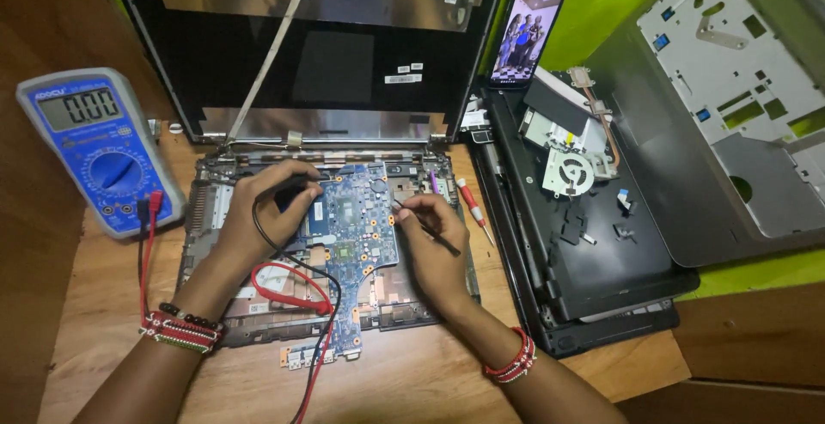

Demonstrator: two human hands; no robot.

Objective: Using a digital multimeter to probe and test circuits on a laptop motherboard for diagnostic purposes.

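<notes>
The right hand (pixel 436 239) has its fingers pinched on a thin black tool (pixel 427 226), tip on the blue circuit board (pixel 354 226) in the opened laptop base (pixel 225 321). The left hand (pixel 262 209) curls its fingers around what seems a black probe (pixel 296 190), mostly hidden. Red and black leads (pixel 296 299) cross the board toward the blue multimeter (pixel 94 149). A red screwdriver (pixel 472 207) lies just beside on the tabletop (pixel 412 381).

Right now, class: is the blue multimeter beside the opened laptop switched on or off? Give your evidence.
On. The multimeter has its grey display lit with digits, and its red and black leads are plugged into its lower sockets, running toward the laptop's circuit board.
</notes>
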